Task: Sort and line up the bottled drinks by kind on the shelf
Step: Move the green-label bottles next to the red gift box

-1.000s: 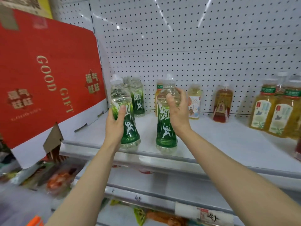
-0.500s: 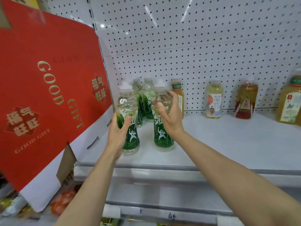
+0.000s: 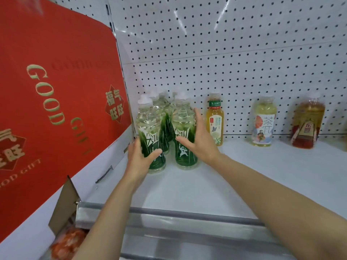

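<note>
Two green-labelled clear bottles stand at the left end of the white shelf (image 3: 244, 184). My left hand (image 3: 139, 157) wraps the lower part of the left green bottle (image 3: 148, 128). My right hand (image 3: 201, 141) grips the right green bottle (image 3: 183, 121) from its right side. More green-labelled bottles (image 3: 163, 107) stand close behind these two, partly hidden. Along the back wall stand a yellow juice bottle (image 3: 215, 119), a pale tea bottle with a white label (image 3: 263, 122) and an amber bottle with a red label (image 3: 307, 124).
A big red gift box (image 3: 56, 102) with gold lettering leans at the left, right beside the green bottles. White pegboard (image 3: 225, 44) backs the shelf. A metal rail (image 3: 187, 216) runs along the shelf's front edge. Packaged goods (image 3: 67, 243) lie below at the lower left.
Both hands have pushed the two green bottles back from the front edge and leftward, up against the other green bottles at the back left. The view has shifted left.
</note>
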Tool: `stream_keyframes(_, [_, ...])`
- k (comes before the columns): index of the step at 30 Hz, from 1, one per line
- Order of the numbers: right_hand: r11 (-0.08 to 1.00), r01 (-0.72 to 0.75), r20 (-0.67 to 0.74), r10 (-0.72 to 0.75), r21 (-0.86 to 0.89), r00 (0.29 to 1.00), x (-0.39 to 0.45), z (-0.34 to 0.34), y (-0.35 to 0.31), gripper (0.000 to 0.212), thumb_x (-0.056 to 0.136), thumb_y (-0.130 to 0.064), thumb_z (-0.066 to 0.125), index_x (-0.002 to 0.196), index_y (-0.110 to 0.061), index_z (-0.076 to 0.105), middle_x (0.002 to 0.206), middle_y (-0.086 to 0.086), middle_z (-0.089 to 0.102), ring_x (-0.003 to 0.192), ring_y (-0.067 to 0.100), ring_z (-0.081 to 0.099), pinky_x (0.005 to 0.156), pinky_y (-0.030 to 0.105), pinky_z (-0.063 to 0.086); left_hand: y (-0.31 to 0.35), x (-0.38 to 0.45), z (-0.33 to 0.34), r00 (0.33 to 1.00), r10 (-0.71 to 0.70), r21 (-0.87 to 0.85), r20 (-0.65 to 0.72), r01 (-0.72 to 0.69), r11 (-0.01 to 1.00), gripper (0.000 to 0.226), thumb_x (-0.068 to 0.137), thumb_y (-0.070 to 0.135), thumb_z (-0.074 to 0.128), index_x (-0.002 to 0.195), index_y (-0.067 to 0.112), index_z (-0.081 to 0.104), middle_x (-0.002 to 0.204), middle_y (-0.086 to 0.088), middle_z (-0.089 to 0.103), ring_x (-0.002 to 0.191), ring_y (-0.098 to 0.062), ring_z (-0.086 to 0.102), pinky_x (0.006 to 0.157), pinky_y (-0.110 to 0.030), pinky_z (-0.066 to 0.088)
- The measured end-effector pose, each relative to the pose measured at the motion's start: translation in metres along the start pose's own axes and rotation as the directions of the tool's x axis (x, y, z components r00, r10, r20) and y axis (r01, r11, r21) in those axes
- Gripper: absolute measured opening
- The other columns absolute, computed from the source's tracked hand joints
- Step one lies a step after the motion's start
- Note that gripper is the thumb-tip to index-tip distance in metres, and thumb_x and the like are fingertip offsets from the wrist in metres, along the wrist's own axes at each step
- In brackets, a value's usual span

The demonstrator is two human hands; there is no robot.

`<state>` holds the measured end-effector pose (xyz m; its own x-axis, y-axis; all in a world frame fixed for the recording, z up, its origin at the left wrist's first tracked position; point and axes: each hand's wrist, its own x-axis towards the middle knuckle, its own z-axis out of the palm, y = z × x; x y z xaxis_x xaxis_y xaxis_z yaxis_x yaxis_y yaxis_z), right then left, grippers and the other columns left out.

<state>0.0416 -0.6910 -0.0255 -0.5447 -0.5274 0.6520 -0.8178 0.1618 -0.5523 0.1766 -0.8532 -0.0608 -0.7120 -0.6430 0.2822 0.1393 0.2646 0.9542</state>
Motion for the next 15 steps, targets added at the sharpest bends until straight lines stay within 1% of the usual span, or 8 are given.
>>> stream_keyframes(1, [0.998, -0.029, 0.027, 0.03, -0.054, 0.999, -0.001, 0.0, 0.006, 0.102, 0.076, -0.068, 0.058, 0.152, -0.024, 0.007, 0.155, 0.002, 0.029, 0.135, 0.011, 0.035, 0.108, 0.035, 0.035, -0.002, 0.003, -0.001, 1.0, 0.001, 0.018, -0.016, -0.001, 1.0, 0.108, 0.045, 0.071, 0.087, 0.14, 0.053, 0.039, 0.145, 0.015, 0.037, 0.133, -0.023, 0.05, 0.101, -0.057, 0.049])
stream_keyframes(2, [0.993, -0.062, 0.039, 0.066, -0.096, 0.997, 0.0, 0.001, 0.012, 0.098, 0.075, -0.07, 0.056, 0.149, -0.021, 0.015, 0.149, 0.004, 0.04, 0.129, 0.017, 0.047, 0.103, 0.038, 0.044, -0.002, 0.005, -0.002, 1.0, -0.001, 0.029, -0.027, 0.002, 1.0, 0.104, 0.047, 0.067, 0.089, 0.138, 0.05, 0.042, 0.143, 0.008, 0.045, 0.128, -0.022, 0.055, 0.099, -0.055, 0.051])
stream_keyframes(3, [0.989, -0.097, 0.036, 0.102, -0.114, 0.994, 0.002, 0.004, 0.014, 0.093, 0.075, -0.07, 0.055, 0.144, -0.017, 0.022, 0.139, 0.005, 0.05, 0.119, 0.02, 0.056, 0.094, 0.039, 0.051, -0.001, 0.008, -0.003, 0.999, -0.002, 0.037, -0.041, 0.003, 0.999, 0.097, 0.052, 0.058, 0.091, 0.136, 0.045, 0.044, 0.137, 0.005, 0.054, 0.123, -0.02, 0.058, 0.097, -0.054, 0.053])
stream_keyframes(4, [0.986, -0.126, 0.02, 0.128, -0.107, 0.992, 0.004, 0.009, 0.016, 0.088, 0.076, -0.069, 0.057, 0.14, -0.016, 0.028, 0.131, 0.004, 0.056, 0.109, 0.021, 0.061, 0.087, 0.039, 0.054, 0.002, 0.011, -0.005, 0.999, -0.002, 0.043, -0.051, 0.004, 0.999, 0.087, 0.061, 0.046, 0.091, 0.134, 0.039, 0.045, 0.13, 0.006, 0.06, 0.118, -0.019, 0.061, 0.096, -0.053, 0.054])
stream_keyframes(6, [0.983, -0.159, -0.03, 0.157, -0.096, 0.987, 0.01, 0.02, 0.018, 0.079, 0.078, -0.065, 0.06, 0.134, -0.016, 0.032, 0.12, 0.003, 0.059, 0.099, 0.02, 0.062, 0.081, 0.037, 0.055, 0.004, 0.016, -0.008, 0.999, -0.007, 0.049, -0.045, 0.009, 0.999, 0.067, 0.075, 0.025, 0.086, 0.13, 0.033, 0.049, 0.122, 0.007, 0.063, 0.114, -0.019, 0.062, 0.095, -0.053, 0.055])
stream_keyframes(9, [0.975, -0.194, -0.081, 0.186, -0.106, 0.979, 0.018, 0.033, 0.018, 0.071, 0.081, -0.063, 0.06, 0.128, -0.016, 0.035, 0.112, 0.001, 0.059, 0.093, 0.017, 0.059, 0.078, 0.034, 0.054, 0.004, 0.019, -0.013, 1.0, 0.007, 0.068, 0.004, -0.007, 0.998, 0.059, 0.078, 0.02, 0.084, 0.123, 0.037, 0.05, 0.12, 0.009, 0.063, 0.113, -0.02, 0.063, 0.094, -0.053, 0.055])
stream_keyframes(12, [0.968, -0.226, -0.073, 0.219, -0.113, 0.973, 0.024, 0.042, 0.02, 0.073, 0.08, -0.069, 0.053, 0.128, -0.018, 0.035, 0.109, 0.002, 0.061, 0.092, 0.018, 0.06, 0.078, 0.038, 0.056, 0.003, 0.02, -0.016, 0.999, 0.038, 0.094, 0.031, -0.041, 0.995, 0.057, 0.08, 0.02, 0.082, 0.119, 0.043, 0.048, 0.116, 0.016, 0.062, 0.113, -0.018, 0.062, 0.096, -0.051, 0.055])
stream_keyframes(15, [0.958, -0.269, -0.075, 0.262, -0.103, 0.962, 0.026, 0.048, 0.018, 0.071, 0.081, -0.069, 0.052, 0.126, -0.015, 0.037, 0.109, 0.003, 0.063, 0.093, 0.019, 0.062, 0.08, 0.037, 0.055, 0.003, 0.019, -0.016, 0.996, 0.071, 0.113, 0.061, -0.078, 0.991, 0.059, 0.08, 0.023, 0.082, 0.102, 0.066, 0.048, 0.113, 0.024, 0.059, 0.114, -0.016, 0.062, 0.096, -0.05, 0.054])
